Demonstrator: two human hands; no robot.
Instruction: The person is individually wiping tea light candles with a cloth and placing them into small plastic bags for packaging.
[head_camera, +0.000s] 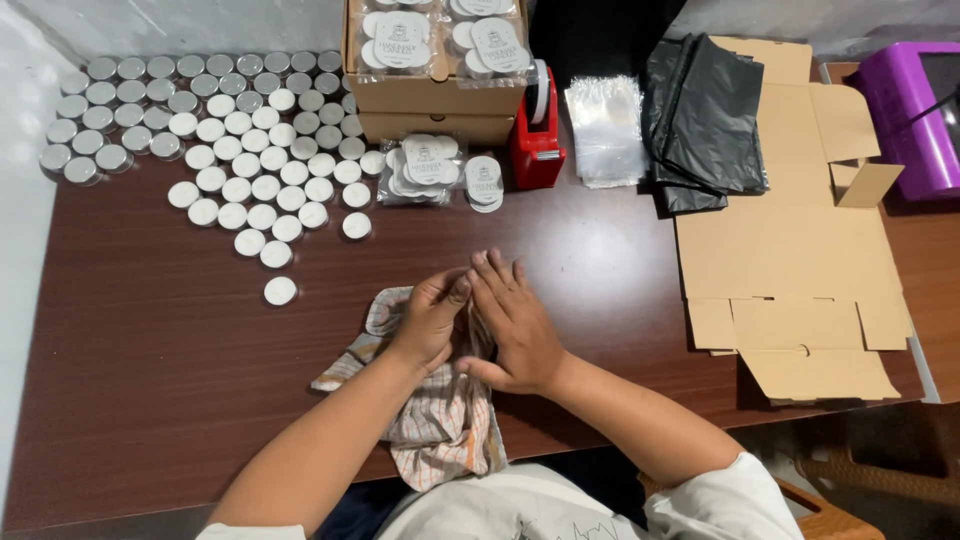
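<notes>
Fingers of both hands — left hand (430, 320), right hand (518, 325) — pressed together over checked cloth (445, 425) on dark wooden table (150, 340).

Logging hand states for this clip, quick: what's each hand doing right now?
Left hand: fingers curled, gripping the checked cloth.
Right hand: fingers extended, resting against the left hand over the cloth; whether it holds anything cannot be told.

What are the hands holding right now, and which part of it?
Both the left hand and right hand grip the checked cloth at its bunched upper end; anything wrapped inside cannot be told.
</notes>
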